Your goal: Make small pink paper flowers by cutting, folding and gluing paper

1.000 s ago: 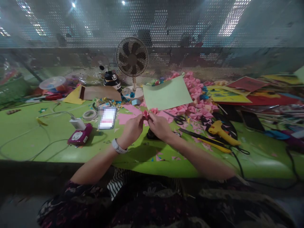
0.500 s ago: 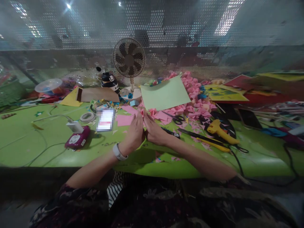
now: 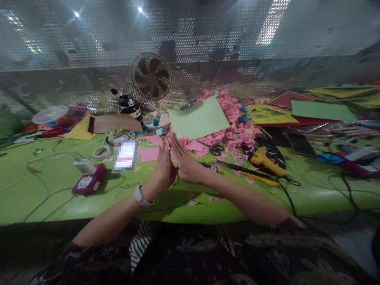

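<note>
My left hand (image 3: pixel 164 168) and my right hand (image 3: pixel 187 164) face each other palm to palm above the table, fingers straight and tips leaning together. Pinched between the fingertips is a small pink paper flower (image 3: pixel 170 137), mostly hidden by the fingers. Just left of my left hand lie pink paper pieces (image 3: pixel 149 154). Beyond my right hand rest black scissors (image 3: pixel 216 149). Behind both hands, a pale green sheet (image 3: pixel 198 118) partly covers a heap of pink paper flowers (image 3: pixel 233 109).
The green table (image 3: pixel 118 206) carries a lit phone (image 3: pixel 126 155), a white tape roll (image 3: pixel 102 152), and a purple power block (image 3: pixel 90 181) with cables on the left. On the right lie a yellow glue gun (image 3: pixel 267 161) and a yellow-black cutter (image 3: pixel 258 178). A fan (image 3: pixel 151 77) stands behind.
My fingers have gone from pinching the pink flower at their tips to straight, with palms turned toward each other around it. The view has swung to the right.
</note>
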`<control>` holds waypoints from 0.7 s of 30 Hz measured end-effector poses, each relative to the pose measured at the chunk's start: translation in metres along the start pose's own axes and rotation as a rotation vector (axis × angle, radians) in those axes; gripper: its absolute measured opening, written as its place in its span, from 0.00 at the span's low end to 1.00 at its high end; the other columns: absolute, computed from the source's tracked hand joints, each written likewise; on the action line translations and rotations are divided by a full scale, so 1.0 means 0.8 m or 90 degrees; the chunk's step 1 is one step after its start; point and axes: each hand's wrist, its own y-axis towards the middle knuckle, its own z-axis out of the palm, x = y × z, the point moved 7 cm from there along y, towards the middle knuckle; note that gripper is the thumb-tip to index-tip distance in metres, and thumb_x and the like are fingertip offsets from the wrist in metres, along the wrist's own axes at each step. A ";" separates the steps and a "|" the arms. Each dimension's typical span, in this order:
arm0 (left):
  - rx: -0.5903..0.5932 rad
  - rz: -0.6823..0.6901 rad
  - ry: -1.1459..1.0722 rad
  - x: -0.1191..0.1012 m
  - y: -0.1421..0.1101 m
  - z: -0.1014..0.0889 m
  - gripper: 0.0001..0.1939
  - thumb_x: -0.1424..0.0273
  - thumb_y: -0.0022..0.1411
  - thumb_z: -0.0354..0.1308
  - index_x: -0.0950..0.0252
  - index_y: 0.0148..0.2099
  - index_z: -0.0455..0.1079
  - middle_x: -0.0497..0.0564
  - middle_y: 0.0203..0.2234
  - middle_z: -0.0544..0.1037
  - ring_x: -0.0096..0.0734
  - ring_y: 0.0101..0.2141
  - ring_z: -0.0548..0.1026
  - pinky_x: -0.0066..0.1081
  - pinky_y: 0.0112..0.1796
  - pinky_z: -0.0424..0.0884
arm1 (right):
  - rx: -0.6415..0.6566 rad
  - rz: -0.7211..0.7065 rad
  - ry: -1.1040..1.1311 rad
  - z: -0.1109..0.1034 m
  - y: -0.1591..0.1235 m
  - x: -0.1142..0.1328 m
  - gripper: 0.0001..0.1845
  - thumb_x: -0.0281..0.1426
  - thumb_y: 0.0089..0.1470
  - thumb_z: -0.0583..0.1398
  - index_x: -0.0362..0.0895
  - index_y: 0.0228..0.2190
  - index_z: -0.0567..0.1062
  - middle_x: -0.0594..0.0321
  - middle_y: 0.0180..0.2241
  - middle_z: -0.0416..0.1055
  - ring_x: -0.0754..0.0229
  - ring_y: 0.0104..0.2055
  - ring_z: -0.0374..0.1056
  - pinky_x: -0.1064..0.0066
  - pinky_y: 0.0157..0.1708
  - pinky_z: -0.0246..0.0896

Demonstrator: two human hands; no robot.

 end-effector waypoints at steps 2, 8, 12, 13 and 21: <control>-0.014 0.023 0.000 -0.009 0.003 -0.007 0.43 0.79 0.66 0.46 0.58 0.74 0.26 0.59 0.72 0.37 0.46 0.70 0.41 0.52 0.67 0.46 | 0.018 0.013 0.037 -0.001 0.000 0.003 0.56 0.16 0.48 0.50 0.38 0.67 0.19 0.47 0.72 0.25 0.49 0.74 0.29 0.49 0.70 0.41; -0.009 0.015 0.000 -0.021 0.012 -0.022 0.42 0.82 0.64 0.43 0.61 0.74 0.28 0.58 0.72 0.42 0.41 0.70 0.45 0.45 0.67 0.53 | 0.035 0.082 0.092 -0.002 0.003 -0.001 0.56 0.17 0.48 0.51 0.39 0.68 0.23 0.49 0.72 0.31 0.50 0.73 0.38 0.52 0.70 0.42; 0.020 0.014 -0.021 -0.023 0.014 -0.018 0.43 0.82 0.64 0.43 0.57 0.74 0.26 0.53 0.73 0.37 0.40 0.71 0.41 0.45 0.68 0.48 | 0.059 0.095 0.076 0.002 0.003 -0.006 0.56 0.18 0.47 0.53 0.36 0.69 0.26 0.48 0.72 0.28 0.49 0.74 0.29 0.48 0.70 0.38; 0.017 0.013 -0.026 -0.023 0.014 -0.019 0.43 0.82 0.64 0.43 0.56 0.74 0.26 0.52 0.73 0.36 0.40 0.71 0.40 0.45 0.68 0.47 | 0.062 0.100 0.083 0.002 0.003 -0.006 0.55 0.18 0.48 0.52 0.36 0.69 0.26 0.47 0.72 0.29 0.48 0.74 0.31 0.48 0.70 0.39; 0.016 0.014 -0.036 -0.031 0.021 -0.023 0.44 0.79 0.65 0.45 0.51 0.73 0.25 0.48 0.73 0.30 0.45 0.71 0.35 0.50 0.68 0.41 | 0.133 0.132 0.269 -0.015 -0.002 0.012 0.57 0.27 0.50 0.57 0.36 0.69 0.26 0.43 0.72 0.34 0.45 0.67 0.55 0.55 0.63 0.57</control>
